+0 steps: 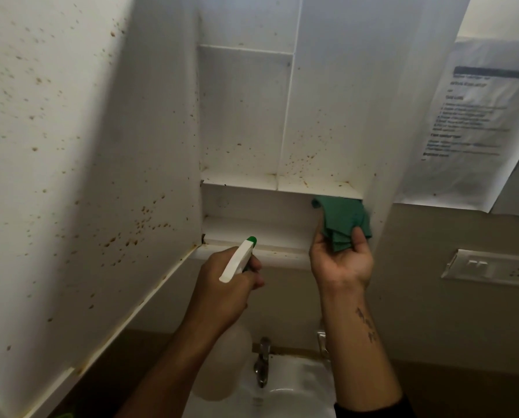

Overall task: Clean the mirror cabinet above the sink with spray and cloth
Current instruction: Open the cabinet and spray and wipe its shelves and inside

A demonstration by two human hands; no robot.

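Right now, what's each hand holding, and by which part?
The left hand grips the spray bottle around its neck, under the trigger head. The right hand pinches the green cloth by its lower folded edge.

Open cabinet (246, 116): above both hands, its door (56, 146) swung out left of the left hand (222, 285). Spray bottle (237, 260): in left hand, before the bottom ledge. Cloth (342, 221): in right hand (339, 263), against the lower shelf's right corner. Tap (262, 366) and sink (297, 387): below, between the forearms. Paper notice (469, 122) and switch plate (490, 267): right of the right hand.
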